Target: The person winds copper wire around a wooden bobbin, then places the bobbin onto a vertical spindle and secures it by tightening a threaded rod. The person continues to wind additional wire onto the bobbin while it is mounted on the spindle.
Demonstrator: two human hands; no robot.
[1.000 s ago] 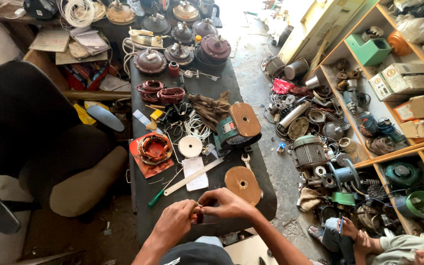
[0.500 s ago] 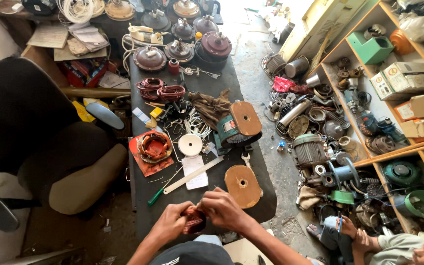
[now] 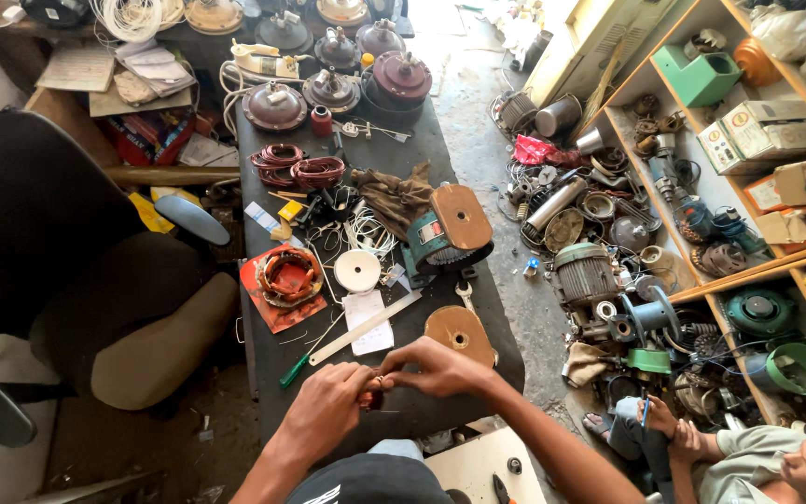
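Pinching a small dark part [image 3: 372,398] between both hands, left hand [image 3: 326,411] curled snug around it and right hand [image 3: 437,366] nipping its top, looks mid-fiddle at the bench edge [image 3: 263,411], so next needs steady fingertip work, ruler [image 3: 363,328] just beyond.

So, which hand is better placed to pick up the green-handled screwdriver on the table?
Left. The left hand lies just beside the green-handled screwdriver; the right hand sits farther right, near the round wooden disc. Both pinch a small part.
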